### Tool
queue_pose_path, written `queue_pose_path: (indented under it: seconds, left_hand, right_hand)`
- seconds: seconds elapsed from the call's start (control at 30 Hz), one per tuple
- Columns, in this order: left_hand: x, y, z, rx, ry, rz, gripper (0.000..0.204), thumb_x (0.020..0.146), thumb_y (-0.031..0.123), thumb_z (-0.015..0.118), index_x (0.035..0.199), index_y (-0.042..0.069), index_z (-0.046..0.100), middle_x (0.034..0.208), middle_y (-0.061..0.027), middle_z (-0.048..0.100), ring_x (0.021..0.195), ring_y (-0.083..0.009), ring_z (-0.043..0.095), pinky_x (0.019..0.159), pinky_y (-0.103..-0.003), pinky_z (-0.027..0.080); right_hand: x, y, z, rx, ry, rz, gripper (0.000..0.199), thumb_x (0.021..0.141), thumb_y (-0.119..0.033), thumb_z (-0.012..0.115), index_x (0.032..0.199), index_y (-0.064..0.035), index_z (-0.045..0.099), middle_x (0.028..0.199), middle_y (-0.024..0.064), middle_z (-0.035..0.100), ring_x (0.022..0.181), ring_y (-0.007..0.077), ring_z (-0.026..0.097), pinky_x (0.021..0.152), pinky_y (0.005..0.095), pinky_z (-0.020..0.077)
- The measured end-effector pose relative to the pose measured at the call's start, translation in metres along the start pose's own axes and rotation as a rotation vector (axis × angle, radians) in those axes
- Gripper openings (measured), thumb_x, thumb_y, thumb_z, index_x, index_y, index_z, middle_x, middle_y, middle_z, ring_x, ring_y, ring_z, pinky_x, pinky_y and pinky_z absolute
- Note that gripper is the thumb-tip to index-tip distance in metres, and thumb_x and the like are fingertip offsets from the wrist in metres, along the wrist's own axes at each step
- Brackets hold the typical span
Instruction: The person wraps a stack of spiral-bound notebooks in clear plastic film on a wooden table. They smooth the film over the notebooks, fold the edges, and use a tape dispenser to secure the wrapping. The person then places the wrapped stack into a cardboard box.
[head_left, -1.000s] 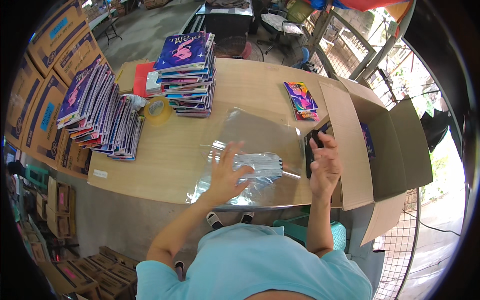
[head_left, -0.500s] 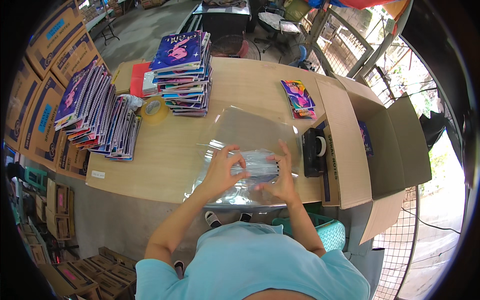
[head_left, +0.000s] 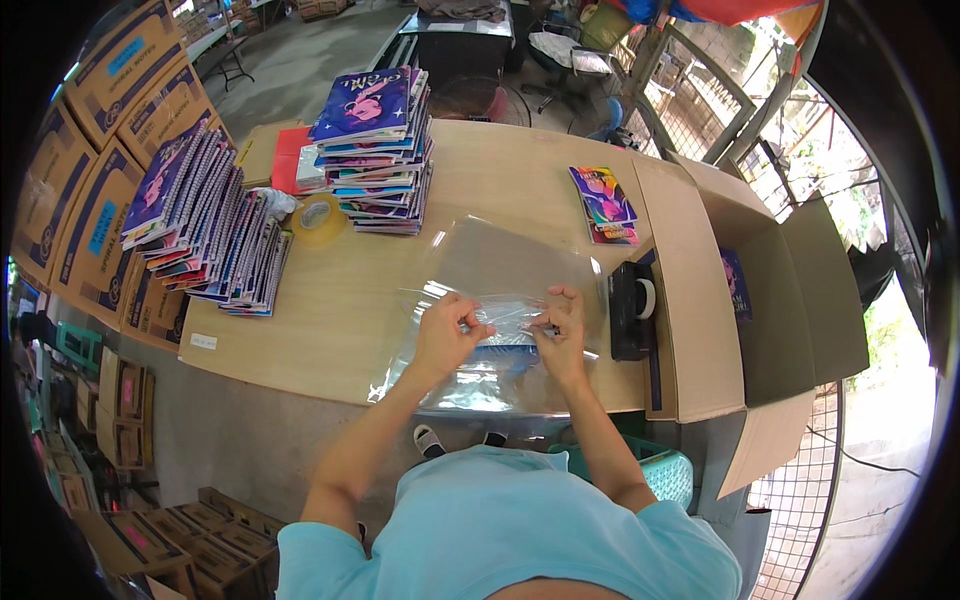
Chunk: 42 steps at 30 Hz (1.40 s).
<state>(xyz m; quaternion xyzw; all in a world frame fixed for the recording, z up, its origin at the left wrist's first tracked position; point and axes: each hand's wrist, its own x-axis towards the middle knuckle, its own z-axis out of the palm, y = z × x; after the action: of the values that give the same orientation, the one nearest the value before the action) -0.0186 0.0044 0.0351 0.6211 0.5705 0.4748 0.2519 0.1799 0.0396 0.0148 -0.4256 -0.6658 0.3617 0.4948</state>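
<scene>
Left hand (head_left: pixel 447 335): fingers pinched on the clear plastic bag (head_left: pixel 490 345) near the table's (head_left: pixel 330 320) front edge.
Right hand (head_left: pixel 560 335): fingers pinching the same bag.
Progress: bag apparently being closed over a blue item; notebook stacks (head_left: pixel 375 150) remain unpacked.
Cardboard box (head_left: pixel 770 300), right edge: one notebook visible inside.

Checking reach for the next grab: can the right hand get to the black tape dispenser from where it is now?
Probably yes. The right hand is pinching the clear plastic wrap, and the black tape dispenser sits just to its right on the table, with nothing between. It would have to let go of the wrap first.
</scene>
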Motion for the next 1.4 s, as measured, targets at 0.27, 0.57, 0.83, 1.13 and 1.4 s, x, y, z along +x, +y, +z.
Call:
queue_pose_path:
  seconds: [0.27,0.57,0.83,1.13,1.4]
  left_hand:
    - [-0.005,0.000,0.011,-0.038,0.133,-0.092,0.030,0.060,0.004,0.083,0.079,0.000,0.060,0.080,-0.0089,0.063,0.073,-0.0195,0.063,0.063,-0.032,0.049]
    - [0.006,-0.011,0.016,-0.674,0.200,-0.615,0.072,0.056,-0.005,0.083,0.121,0.001,0.053,0.086,-0.0095,0.064,0.085,-0.0190,0.063,0.075,-0.031,0.051]
    - [0.003,-0.030,0.026,-0.670,0.005,-0.324,0.014,0.062,-0.011,0.069,0.072,-0.002,0.069,0.085,-0.0098,0.069,0.088,-0.0204,0.064,0.081,-0.031,0.049]
    - [0.004,-0.035,0.030,-0.581,0.068,-0.205,0.019,0.056,-0.017,0.063,0.063,0.000,0.066,0.073,-0.0088,0.067,0.075,-0.0186,0.064,0.071,-0.031,0.051]
    - [-0.008,-0.022,0.032,-0.567,0.149,-0.165,0.019,0.059,-0.017,0.068,0.063,0.001,0.065,0.072,-0.0072,0.066,0.072,-0.0162,0.063,0.068,-0.029,0.051]
  right_hand:
    - [0.009,0.002,0.001,-0.026,-0.027,-0.023,0.019,0.063,0.007,0.079,0.073,-0.0006,0.065,0.116,0.0105,0.045,0.088,0.0170,0.056,0.074,0.0268,0.0527]
    - [0.063,0.002,-0.014,0.288,-0.408,0.758,0.027,0.054,0.011,0.078,0.076,0.0003,0.067,0.104,0.0078,0.056,0.086,0.0156,0.060,0.078,0.0275,0.0480]
    - [0.053,0.021,-0.020,0.344,-0.396,0.417,0.029,0.055,0.013,0.068,0.081,0.0018,0.070,0.126,0.0106,0.050,0.110,0.0201,0.054,0.087,0.0314,0.0478]
    - [-0.008,-0.046,0.001,-0.510,-0.070,-0.450,0.031,0.065,0.006,0.070,0.087,-0.0155,0.076,0.096,0.0044,0.065,0.109,0.0255,0.058,0.113,0.0528,0.0229]
    - [-0.056,-0.028,0.015,-0.272,0.064,-0.184,0.023,0.067,0.006,0.074,0.081,-0.0129,0.075,0.075,-0.0006,0.062,0.084,0.0151,0.063,0.114,0.0515,0.0179]
